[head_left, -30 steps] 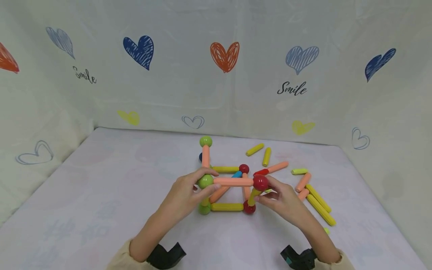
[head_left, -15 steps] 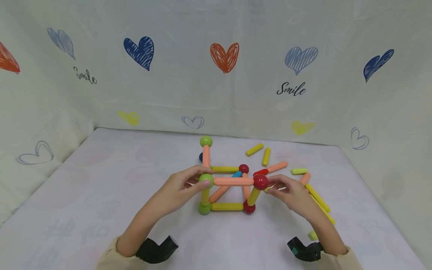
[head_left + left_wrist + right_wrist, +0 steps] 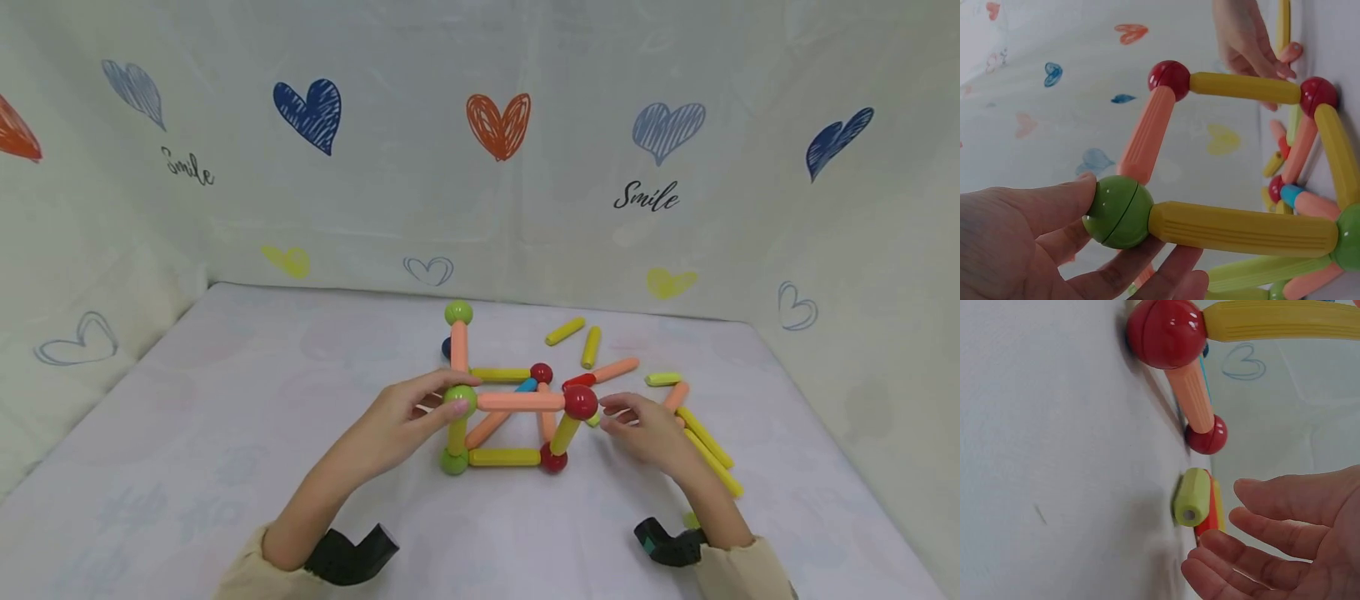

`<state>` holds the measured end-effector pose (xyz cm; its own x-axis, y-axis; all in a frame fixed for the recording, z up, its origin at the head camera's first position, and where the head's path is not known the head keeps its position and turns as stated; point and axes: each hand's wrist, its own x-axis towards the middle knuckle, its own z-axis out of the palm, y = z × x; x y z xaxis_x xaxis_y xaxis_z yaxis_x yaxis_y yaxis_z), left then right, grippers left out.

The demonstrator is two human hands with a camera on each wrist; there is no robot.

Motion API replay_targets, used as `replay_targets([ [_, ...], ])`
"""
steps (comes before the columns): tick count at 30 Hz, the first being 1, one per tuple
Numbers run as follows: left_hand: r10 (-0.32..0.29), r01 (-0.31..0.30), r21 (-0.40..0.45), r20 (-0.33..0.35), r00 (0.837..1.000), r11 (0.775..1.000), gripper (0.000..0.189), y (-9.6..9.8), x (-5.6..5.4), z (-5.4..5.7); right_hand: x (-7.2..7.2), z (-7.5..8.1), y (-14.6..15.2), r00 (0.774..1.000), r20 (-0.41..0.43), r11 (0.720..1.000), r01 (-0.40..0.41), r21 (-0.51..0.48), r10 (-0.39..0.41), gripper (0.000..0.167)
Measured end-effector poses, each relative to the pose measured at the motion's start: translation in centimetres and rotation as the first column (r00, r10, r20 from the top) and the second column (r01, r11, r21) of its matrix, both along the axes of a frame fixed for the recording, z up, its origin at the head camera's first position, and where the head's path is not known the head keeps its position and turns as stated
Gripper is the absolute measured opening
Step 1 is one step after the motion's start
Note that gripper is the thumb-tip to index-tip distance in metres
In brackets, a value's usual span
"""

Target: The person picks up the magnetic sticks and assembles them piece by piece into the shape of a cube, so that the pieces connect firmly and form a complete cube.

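A frame of rods and balls stands on the table, its upper front bar an orange rod point(image 3: 520, 402). My left hand point(image 3: 401, 421) pinches the green ball point(image 3: 1119, 211) at that bar's left end between thumb and fingers. A red ball point(image 3: 581, 402) caps the right end. Yellow rods run from these balls down to a lower green ball point(image 3: 453, 461) and a lower red ball point(image 3: 553, 457). Just right of the upper red ball, my right hand point(image 3: 645, 429) holds nothing, fingers loosely bent and apart from the frame. Another green ball point(image 3: 459, 313) tops an orange rod behind.
Loose yellow rods point(image 3: 708, 462) and an orange rod lie right of my right hand. A short light-green rod point(image 3: 1191, 497) lies near the right fingertips. Farther back are two short yellow rods point(image 3: 565, 332) and a red piece point(image 3: 579, 381). A heart-printed cloth wall closes the back.
My right hand has let go of the frame's right corner and moved right, off the red ball. My left hand has shifted slightly left, still holding the green ball. The frame stays put.
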<state>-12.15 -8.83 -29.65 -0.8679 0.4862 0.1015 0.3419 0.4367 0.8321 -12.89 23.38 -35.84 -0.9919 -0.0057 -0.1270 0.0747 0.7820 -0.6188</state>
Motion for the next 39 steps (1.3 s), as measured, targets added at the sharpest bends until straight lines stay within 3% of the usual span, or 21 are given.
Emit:
replay_targets([
  [6,-0.014,0.014,0.003,0.003,1.0,1.0,0.03,0.0,0.0,-0.1,-0.8,-0.9,-0.7,1.0,0.0,1.0,-0.001,0.016,0.001,0.038],
  [22,-0.001,0.001,-0.009,0.013,1.0,1.0,0.029,-0.1,0.0,0.1,-2.6,-1.1,-2.6,1.0,-0.019,0.998,-0.006,0.065,0.008,0.027],
  [25,-0.009,0.009,-0.009,0.001,1.0,1.0,0.03,0.0,0.0,0.1,-2.2,-0.8,-2.4,1.0,-0.013,0.998,-0.013,0.066,0.014,0.024],
  [30,-0.005,0.005,-0.006,0.009,1.0,1.0,0.03,0.1,0.0,0.0,-0.7,0.5,-2.0,0.999,-0.037,0.999,-0.015,0.03,0.016,0.034],
  [39,0.004,-0.004,-0.01,0.026,1.0,1.0,0.03,0.2,0.0,0.1,3.4,5.1,-1.9,0.989,-0.133,0.988,0.049,-0.145,-0.069,0.047],
])
